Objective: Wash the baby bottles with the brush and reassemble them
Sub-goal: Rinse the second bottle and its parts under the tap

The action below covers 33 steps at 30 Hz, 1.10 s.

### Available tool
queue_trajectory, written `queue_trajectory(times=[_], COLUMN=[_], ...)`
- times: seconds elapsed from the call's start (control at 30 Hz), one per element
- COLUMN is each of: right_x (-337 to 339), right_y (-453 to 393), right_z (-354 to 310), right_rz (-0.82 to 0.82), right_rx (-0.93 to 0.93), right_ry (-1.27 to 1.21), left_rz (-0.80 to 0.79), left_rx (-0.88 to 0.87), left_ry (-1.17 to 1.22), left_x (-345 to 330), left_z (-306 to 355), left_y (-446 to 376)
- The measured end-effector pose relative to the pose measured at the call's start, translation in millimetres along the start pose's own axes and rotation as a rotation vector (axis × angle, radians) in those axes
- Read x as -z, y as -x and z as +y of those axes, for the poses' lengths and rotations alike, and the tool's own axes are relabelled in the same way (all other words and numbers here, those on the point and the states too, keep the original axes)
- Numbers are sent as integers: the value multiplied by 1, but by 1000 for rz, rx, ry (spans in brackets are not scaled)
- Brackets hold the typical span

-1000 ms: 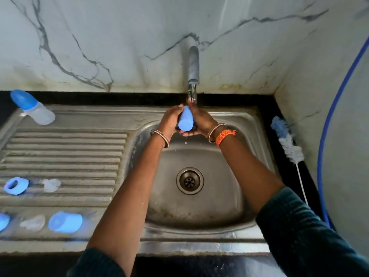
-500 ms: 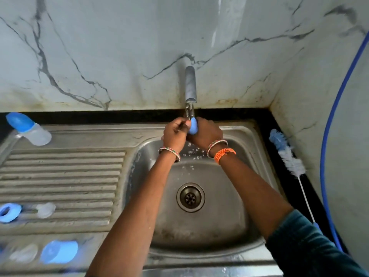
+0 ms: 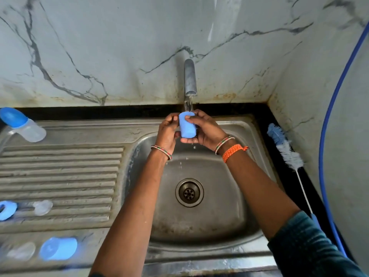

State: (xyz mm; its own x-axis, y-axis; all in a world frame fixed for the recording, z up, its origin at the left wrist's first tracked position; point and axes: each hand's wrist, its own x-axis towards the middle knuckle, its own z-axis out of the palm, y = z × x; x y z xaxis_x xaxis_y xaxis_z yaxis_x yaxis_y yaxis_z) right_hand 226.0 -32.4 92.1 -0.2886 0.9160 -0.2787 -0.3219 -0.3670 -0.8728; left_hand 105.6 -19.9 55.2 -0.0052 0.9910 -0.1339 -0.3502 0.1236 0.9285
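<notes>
Under the tap (image 3: 189,80), both hands hold a blue bottle cap (image 3: 187,124) in the running water. My left hand (image 3: 167,130) grips its left side and my right hand (image 3: 203,130) wraps its right side with fingers over the front. An assembled bottle (image 3: 24,124) with a blue cap lies at the back left of the drainboard. On the drainboard's front left lie a blue ring (image 3: 7,209), a clear teat (image 3: 43,206), another clear teat (image 3: 22,251) and a blue cap (image 3: 59,248). The bottle brush (image 3: 287,150) lies on the black counter, right of the sink.
The steel sink basin (image 3: 229,206) has a drain (image 3: 189,192) in its middle. The ribbed drainboard (image 3: 60,176) stretches left. A marble wall stands behind and to the right. A blue hose (image 3: 327,126) runs down the right wall.
The blue cap has been turned in my hands, from mostly hidden under the stream to more fully in view, with its side facing me. The camera has tilted slightly.
</notes>
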Motion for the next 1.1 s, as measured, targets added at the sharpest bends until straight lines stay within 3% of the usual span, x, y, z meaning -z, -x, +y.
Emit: queue_trajectory(times=[0.13, 0.23, 0.33, 0.43, 0.53, 0.7, 0.8, 0.87, 0.97, 1.03, 1.1], right_x=[-5, -6, -5, -3, -5, -8, -16, -20, -15, -11, -5], right_y=[-12, -17, -22, -23, -17, -26, -25, -26, -33, -32, -28], right_z=[15, 18, 17, 23, 20, 14, 9, 5, 11, 19, 26], right_rz=[286, 357, 314, 179, 263, 391, 484, 477, 423, 388, 314], right_rx=[212, 309, 329, 230, 227, 290, 275, 208, 212, 346, 491], right_ry=[317, 458, 564, 552, 512, 478, 422, 403, 685, 871, 931], left_rz=[-17, 26, 158, 335, 313, 290, 272, 348, 425, 328, 175], left_rx=[237, 188, 64, 153, 223, -70, -277, -286, 40, 320, 492], left_ry=[245, 236, -2, -56, -15, -29, -171, -258, -206, -161, -149], left_x=[-8, -9, -10, -8, -10, -20, -26, -32, -35, -31, -20], left_z=[-7, -9, -12, 1, 13, 0, -11, -12, -4, 7, 12], left_y=[4, 8, 10, 5, 1, 10, 12, 12, 5, 6, 8])
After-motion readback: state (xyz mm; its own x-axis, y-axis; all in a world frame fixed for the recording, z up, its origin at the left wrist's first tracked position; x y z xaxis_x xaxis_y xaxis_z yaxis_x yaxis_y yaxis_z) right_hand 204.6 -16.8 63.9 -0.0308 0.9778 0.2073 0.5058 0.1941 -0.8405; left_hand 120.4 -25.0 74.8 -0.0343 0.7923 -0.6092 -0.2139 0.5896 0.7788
